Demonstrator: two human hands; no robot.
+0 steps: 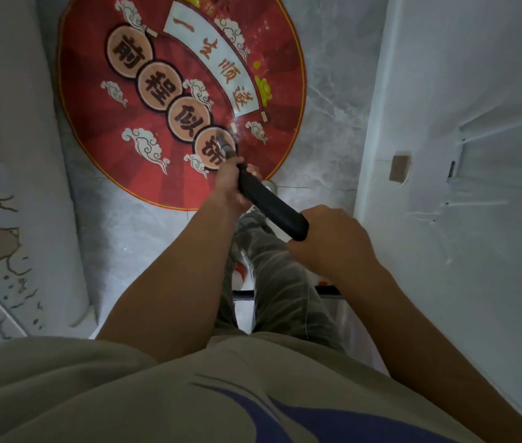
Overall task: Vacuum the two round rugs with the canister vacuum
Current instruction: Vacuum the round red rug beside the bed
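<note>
Red round rug [93, 100] cut off above, left hand [231, 187] and right hand [330, 238] gripping black wand [269, 206], tip [225, 141] blurred

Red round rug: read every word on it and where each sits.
"前程似锦": one character each on four round medallions across the red rug; the last sits partly behind the vacuum wand.
"一生顺遂": on the white scroll; second character blurred, so uncertain.
Top-edge print: cut off, unreadable.

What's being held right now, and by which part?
Both hands grip the vacuum wand's black handle: left hand at its front end, right hand at its rear end.
</note>
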